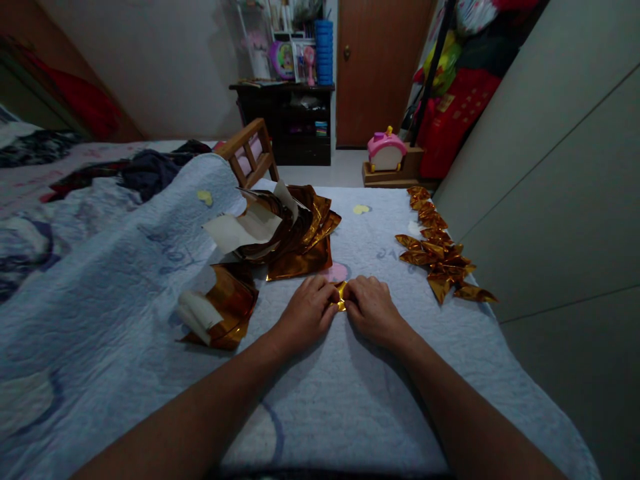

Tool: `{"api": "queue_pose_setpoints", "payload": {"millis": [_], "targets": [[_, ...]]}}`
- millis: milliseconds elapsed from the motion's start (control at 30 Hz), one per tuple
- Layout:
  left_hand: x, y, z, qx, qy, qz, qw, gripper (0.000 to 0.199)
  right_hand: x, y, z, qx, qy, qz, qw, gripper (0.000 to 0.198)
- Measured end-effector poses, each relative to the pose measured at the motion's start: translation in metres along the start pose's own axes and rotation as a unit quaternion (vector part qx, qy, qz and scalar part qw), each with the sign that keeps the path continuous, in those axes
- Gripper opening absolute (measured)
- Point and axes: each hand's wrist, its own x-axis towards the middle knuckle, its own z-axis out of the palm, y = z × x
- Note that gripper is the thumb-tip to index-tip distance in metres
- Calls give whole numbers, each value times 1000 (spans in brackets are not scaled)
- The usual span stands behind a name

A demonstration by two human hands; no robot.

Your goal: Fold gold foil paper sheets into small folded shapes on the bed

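A small piece of shiny gold foil paper [342,297] lies low over the quilt, mostly covered by my fingers. My left hand [314,303] pinches its left side, and my right hand [371,305] grips the right side, with the two hands almost touching. Up and to the left of them rests a fanned stack of gold foil sheets [305,257] with pale backs. A smaller curled group of gold sheets [233,310] sits left of my left hand. To the right, a row of folded gold paper pieces [440,257] runs along the bed's edge.
A light blue quilt [400,400] covers the bed and bunches up on the left beside dark clothes [150,173]. A wooden rail [253,153] stands at the far end. Pale cabinet doors [565,200] flank the right edge. Beyond are a dark shelf [283,123] and a pink toy [387,152].
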Motion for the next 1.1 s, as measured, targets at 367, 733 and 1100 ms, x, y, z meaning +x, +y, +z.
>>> {"api": "queue_pose_setpoints", "payload": {"millis": [367,733,1100], "targets": [[0,-1,1,12,-3,5,1000,5,1,-2,-1,-11,-10,10,1000,12],[0,-1,0,-15,-10,-1,1000,8,-1,-2,-2,-11,-5,3,1000,8],[1,3,-3,-30,0,-9,1000,11,-1,-2,-1,-11,0,6,1000,7]]}}
